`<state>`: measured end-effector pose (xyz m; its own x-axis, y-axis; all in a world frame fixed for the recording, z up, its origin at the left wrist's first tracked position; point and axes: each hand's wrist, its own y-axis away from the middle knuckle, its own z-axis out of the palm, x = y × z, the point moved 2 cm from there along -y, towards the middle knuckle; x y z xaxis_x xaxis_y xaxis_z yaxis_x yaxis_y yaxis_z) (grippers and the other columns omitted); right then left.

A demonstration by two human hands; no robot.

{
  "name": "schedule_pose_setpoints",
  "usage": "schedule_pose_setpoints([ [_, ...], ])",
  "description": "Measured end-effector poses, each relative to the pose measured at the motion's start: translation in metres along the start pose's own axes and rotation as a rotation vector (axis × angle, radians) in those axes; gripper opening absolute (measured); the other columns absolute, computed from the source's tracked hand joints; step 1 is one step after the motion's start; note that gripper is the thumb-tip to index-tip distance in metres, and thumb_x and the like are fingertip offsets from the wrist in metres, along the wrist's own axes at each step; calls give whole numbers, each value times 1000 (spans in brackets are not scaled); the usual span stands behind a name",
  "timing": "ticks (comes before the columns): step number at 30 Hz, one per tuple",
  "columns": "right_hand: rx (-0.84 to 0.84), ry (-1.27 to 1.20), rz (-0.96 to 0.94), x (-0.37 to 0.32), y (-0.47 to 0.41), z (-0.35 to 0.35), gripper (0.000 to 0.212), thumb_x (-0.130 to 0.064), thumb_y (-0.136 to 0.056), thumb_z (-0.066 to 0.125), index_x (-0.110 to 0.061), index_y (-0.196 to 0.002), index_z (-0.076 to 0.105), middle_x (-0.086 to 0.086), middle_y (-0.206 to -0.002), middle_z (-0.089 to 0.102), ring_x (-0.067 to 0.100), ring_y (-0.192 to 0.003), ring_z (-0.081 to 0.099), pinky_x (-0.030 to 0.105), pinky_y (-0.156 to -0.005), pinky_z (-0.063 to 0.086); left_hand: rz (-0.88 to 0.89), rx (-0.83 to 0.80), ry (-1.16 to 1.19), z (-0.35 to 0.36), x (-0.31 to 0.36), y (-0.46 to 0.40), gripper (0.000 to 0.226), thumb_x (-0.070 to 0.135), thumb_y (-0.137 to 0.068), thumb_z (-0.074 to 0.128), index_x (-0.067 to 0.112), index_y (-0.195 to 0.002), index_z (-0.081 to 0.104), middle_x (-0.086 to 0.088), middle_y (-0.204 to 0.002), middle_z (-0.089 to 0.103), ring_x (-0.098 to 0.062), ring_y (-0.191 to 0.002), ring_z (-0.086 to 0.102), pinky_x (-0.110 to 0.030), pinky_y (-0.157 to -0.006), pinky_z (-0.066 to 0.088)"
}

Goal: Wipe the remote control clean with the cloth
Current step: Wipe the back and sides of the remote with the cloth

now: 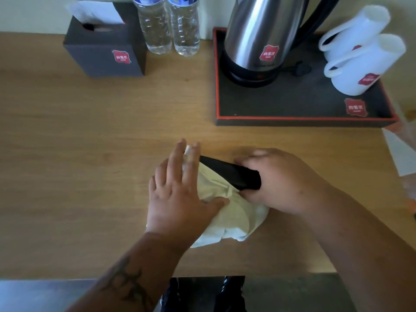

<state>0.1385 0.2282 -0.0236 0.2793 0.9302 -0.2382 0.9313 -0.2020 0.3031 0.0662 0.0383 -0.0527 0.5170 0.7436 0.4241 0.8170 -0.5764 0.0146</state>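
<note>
So it's a light wood-grain tabletop (90, 136). Back left there's a dark tissue box (105, 48) with a red logo, and two clear water bottles (171, 25) standing right beside it. Back right sits a black tray (292, 119) with a red rim. Near the front middle a pale cloth (227, 219) lies crumpled flat on the wood, and a bit of white paper (403, 154) pokes in at the right edge.

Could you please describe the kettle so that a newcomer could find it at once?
Look to the black, red-edged tray at the desk's far right. The kettle stands at its left end, beside two white cups. It alone is tall shiny steel.
</note>
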Motion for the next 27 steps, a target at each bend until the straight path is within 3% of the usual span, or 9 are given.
schedule_pose_setpoints([
  [3, -69, -183, 80, 12, 1, -2, 71, -59, -63, 70, -39, -130, 60, -20, -110, 65, 5, -100, 61, 29, -84, 52, -159, 37, 158, -3, -6, 7, 120, 64, -58, 80, 27, -152, 16, -1, -148, 38, -21, -133, 35, -32, -111, 26],
  [5, -122, -386, 150, 18, 1, -4, 74, -59, -64, 75, -40, -133, 59, -26, -117, 65, -4, -104, 61, 24, -89, 51, -259, 1, 255, -4, -13, 8, 90, 60, -64, 79, 32, -139, 37, 5, -124, 57, -20, -119, 52, -35, -107, 41],
  [7, -159, -593, 176, 18, -1, -3, 61, -56, -66, 76, -44, -125, 64, -28, -108, 69, -9, -97, 63, 23, -88, 52, -132, 43, 220, -5, -16, 7, 40, 57, -74, 67, 34, -106, 58, 13, -95, 64, -17, -92, 61, -44, -86, 52],
  [9, -184, -701, 161, 13, -5, -1, 43, -51, -70, 74, -48, -113, 69, -23, -96, 73, -4, -88, 67, 26, -82, 54, 20, 128, 273, -11, -12, 8, 21, 50, -81, 60, 30, -87, 61, 15, -83, 59, -10, -78, 58, -39, -71, 53],
  [12, -179, -792, 127, 0, -11, -2, 26, -37, -75, 74, -41, -101, 73, -12, -88, 74, 7, -82, 70, 30, -72, 57, 153, 191, 359, -19, 1, 6, 20, 49, -89, 57, 29, -86, 57, 14, -89, 53, -4, -76, 52, -15, -64, 44],
  [17, -252, -893, 27, -19, -12, 0, 22, -26, -83, 70, -41, -99, 75, -16, -93, 76, 4, -88, 70, 30, -79, 55, 141, 291, 329, -17, -2, -18, 39, 56, -86, 61, 17, -81, 61, 7, -96, 51, -2, -81, 47, -6, -62, 40],
  [21, -220, -939, 33, -21, -8, 4, 31, -16, -86, 69, -39, -106, 75, -21, -102, 74, -2, -98, 68, 28, -89, 52, 142, 315, 304, -14, -9, -24, 38, 54, -86, 62, 16, -81, 63, 6, -95, 52, -4, -82, 48, -16, -58, 44],
  [27, -197, -942, 48, -12, -2, 7, 39, -16, -81, 76, -35, -115, 72, -20, -103, 74, -2, -98, 68, 24, -86, 52, 76, 289, 338, -17, -34, -35, 36, 54, -85, 61, 18, -84, 63, 8, -98, 51, -2, -83, 48, -27, -65, 48],
])
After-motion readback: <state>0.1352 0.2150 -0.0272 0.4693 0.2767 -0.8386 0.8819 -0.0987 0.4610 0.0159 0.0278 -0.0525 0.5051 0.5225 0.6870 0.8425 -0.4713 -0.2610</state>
